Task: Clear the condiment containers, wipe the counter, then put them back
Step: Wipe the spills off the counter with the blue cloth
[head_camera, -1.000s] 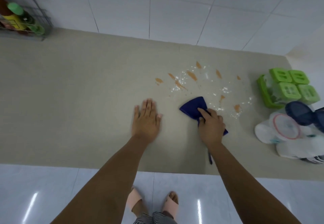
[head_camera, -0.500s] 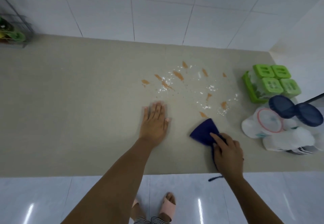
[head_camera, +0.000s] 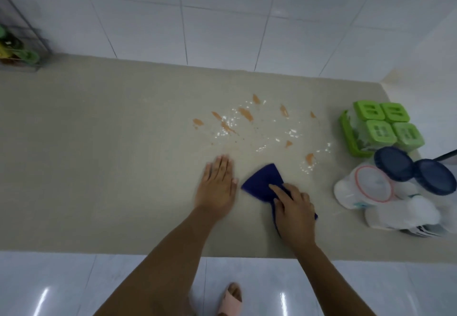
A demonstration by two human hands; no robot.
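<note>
My right hand (head_camera: 294,210) presses a dark blue cloth (head_camera: 262,180) flat on the beige counter (head_camera: 99,155), just below a patch of orange smears and white grains (head_camera: 259,127). My left hand (head_camera: 217,184) lies flat and empty on the counter, right beside the cloth. At the counter's right end stand the condiment containers: a green tray with green-lidded boxes (head_camera: 380,127), two jars with dark blue lids (head_camera: 415,169), and a clear jar with a red-rimmed lid (head_camera: 368,187).
A wire rack with bottles (head_camera: 17,48) stands at the far left against the white tiled wall. A white bag (head_camera: 405,214) lies by the jars near the front edge. Below the counter's front edge are the glossy floor and my sandal (head_camera: 231,301).
My right hand slid the cloth rightward toward the front edge, then back left and a little forward. The left hand stays flat in the same spot. The spill looks unchanged.
</note>
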